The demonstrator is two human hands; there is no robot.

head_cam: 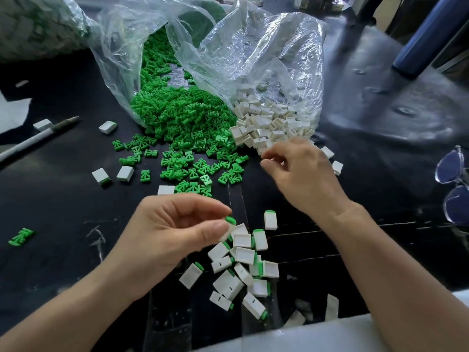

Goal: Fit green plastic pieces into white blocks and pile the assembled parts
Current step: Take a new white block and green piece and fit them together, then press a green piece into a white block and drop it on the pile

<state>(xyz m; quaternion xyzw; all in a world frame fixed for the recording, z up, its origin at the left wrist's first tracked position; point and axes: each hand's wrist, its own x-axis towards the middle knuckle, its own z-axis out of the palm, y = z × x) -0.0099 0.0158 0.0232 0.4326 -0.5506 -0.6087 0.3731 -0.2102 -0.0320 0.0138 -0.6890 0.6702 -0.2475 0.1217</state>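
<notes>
Left hand (pixel 177 229) pinching assembled part (pixel 230 225) over pile (pixel 245 265); right hand (pixel 300 171) curling at white blocks (pixel 264 123), hold unclear; part risking bouncing away if dropped carelessly.

Plastic pieces (pixel 177 118) left of blocks (pixel 266 123), assembled parts (pixel 245 255) nearer, pen (pixel 33 141) far left

Left side of the dark tabletop (pixel 58 212) is mostly open, just a pen (pixel 33 141) and a few stray blocks (pixel 125 173). Middle's jammed: green pieces (pixel 182 138) and white blocks (pixel 266 125) spill from the bags (pixel 253 52) at the back, the pile of assembled parts (pixel 241 262) sits up front, and glasses (pixel 450 168) lie off right.
</notes>
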